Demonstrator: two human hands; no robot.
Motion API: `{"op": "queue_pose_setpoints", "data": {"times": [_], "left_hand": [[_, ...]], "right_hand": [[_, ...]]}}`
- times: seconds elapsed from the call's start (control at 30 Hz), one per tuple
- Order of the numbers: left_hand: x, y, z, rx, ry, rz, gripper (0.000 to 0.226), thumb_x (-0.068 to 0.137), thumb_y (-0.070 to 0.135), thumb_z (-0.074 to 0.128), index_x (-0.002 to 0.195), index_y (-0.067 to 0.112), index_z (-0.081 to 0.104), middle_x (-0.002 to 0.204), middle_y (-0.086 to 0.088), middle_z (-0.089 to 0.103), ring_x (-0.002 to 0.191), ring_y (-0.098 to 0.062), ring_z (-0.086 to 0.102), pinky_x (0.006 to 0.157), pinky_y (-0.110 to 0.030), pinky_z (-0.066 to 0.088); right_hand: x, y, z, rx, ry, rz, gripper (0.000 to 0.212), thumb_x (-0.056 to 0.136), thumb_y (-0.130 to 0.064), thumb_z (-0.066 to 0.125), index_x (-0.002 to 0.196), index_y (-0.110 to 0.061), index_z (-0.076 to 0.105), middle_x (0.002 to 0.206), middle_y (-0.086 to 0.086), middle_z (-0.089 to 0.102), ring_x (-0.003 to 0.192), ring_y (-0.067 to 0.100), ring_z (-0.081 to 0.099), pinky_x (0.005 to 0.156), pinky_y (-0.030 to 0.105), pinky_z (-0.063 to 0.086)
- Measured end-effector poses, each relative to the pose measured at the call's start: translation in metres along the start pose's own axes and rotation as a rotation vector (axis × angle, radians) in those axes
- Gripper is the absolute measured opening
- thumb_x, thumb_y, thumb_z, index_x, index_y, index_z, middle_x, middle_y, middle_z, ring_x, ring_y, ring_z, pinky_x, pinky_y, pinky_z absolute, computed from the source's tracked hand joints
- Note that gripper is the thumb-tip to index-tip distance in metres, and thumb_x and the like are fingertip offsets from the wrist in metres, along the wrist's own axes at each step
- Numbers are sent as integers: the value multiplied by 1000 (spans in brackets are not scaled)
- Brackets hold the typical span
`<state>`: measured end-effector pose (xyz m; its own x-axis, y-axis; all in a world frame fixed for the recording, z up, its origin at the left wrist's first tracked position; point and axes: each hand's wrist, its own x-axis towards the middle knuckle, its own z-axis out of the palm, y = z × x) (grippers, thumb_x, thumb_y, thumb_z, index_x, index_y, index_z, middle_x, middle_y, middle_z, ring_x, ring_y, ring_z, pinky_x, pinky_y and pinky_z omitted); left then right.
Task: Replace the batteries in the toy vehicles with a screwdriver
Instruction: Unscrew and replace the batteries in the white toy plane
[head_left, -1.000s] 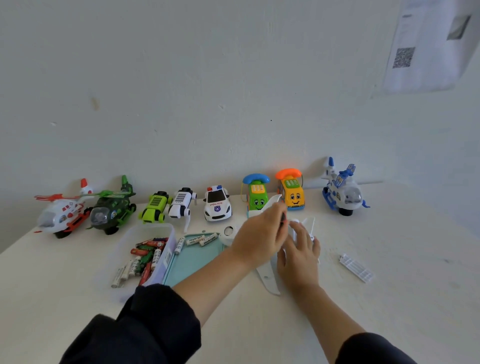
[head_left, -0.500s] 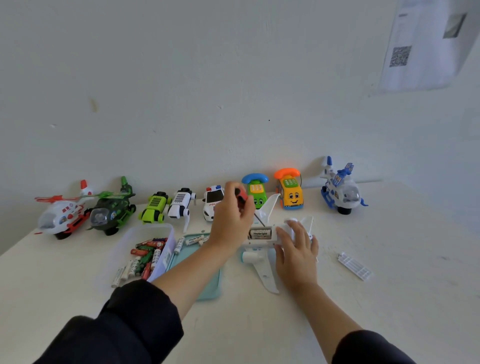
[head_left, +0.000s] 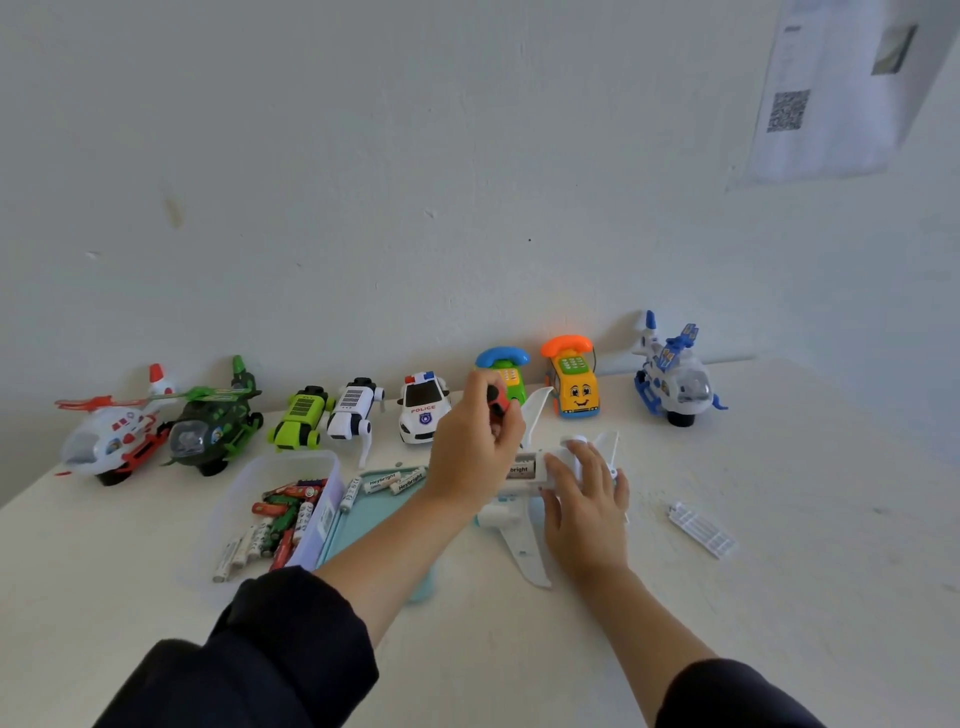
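The white toy plane (head_left: 524, 540) is lying upside down on the desk (head_left: 779, 597), right under both hands. Its battery slot is showing open, and a battery (head_left: 519, 469) is sitting inside it, between the two hands.

The left hand (head_left: 480, 447) is curling its fingers around a red and black screwdriver (head_left: 497, 402) and holding it up just above the plane. The right hand (head_left: 584, 499) is resting on the plane with its fingers spread out flat, pressing it down; it is not gripping anything.

The white battery cover (head_left: 702, 529) is lying on the desk to the right of the right hand, apart from it.

Just left of the left hand, a light blue tray (head_left: 363, 525) is sitting under the left arm, and a few white batteries (head_left: 395, 480) are lying at its far end. Farther left, a clear box (head_left: 317, 467) is holding lots of red, green and white batteries (head_left: 275, 525).

Past the hands, toys are standing in a row by the wall. A green phone car (head_left: 506, 371) is peeking out behind the left hand. An orange phone car (head_left: 571, 376) is beyond the right hand, and a blue and white plane (head_left: 672, 374) is farther right. To the left of the left hand are sitting a police car (head_left: 423, 408), a white robot dog (head_left: 356, 408), a lime green robot dog (head_left: 301, 418), a dark green helicopter (head_left: 215, 421) and a red and white helicopter (head_left: 111, 431).
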<state>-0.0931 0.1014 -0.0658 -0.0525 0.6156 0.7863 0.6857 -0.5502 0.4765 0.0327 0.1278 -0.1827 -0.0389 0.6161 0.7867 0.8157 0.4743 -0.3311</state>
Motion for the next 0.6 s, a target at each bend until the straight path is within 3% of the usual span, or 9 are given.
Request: {"op": "queue_pose_setpoints", "data": {"times": [0.1,0.17,0.27,0.33,0.5,0.6], "left_hand": [[10,-8,-2,377,-4,269,8,77,18,43,85,19,43,67,0,54,68,-17,47,52,-28,36],[16,-15,0,491,-198,392,11,71,8,44,78,15,49,70,-2,53,66,-23,49,58,-30,32],[16,-20,5,545,-638,111,9,86,10,50,90,11,58,93,-6,56,80,-27,56,61,-32,35],[14,-24,10,666,-779,24,16,91,22,51,98,15,63,104,-4,58,93,-25,57,65,-30,38],[11,-26,21,777,-818,90,23,94,30,50,101,13,64,103,-6,58,94,-29,58,63,-31,34],[8,-23,23,873,-832,169,17,94,22,50,103,13,61,103,-5,56,92,-31,60,60,-33,34]], "right_hand": [[0,0,1,5,1,0,27,83,-24,41,107,-20,52,129,6,41,123,30,38,89,64,39],[-1,1,2,9,-2,4,26,83,-24,40,107,-20,51,129,6,41,123,30,39,89,64,38],[0,1,2,7,-16,7,26,84,-24,41,107,-20,52,129,7,42,123,30,40,90,64,39],[0,0,1,7,-33,10,26,84,-24,41,107,-21,51,129,6,42,123,30,40,90,64,39],[1,-1,0,10,-55,18,27,83,-23,42,108,-21,51,130,5,41,124,29,39,90,63,38],[2,1,1,1,-42,2,29,81,-14,61,108,-19,54,130,8,42,124,31,39,91,65,38]]}}
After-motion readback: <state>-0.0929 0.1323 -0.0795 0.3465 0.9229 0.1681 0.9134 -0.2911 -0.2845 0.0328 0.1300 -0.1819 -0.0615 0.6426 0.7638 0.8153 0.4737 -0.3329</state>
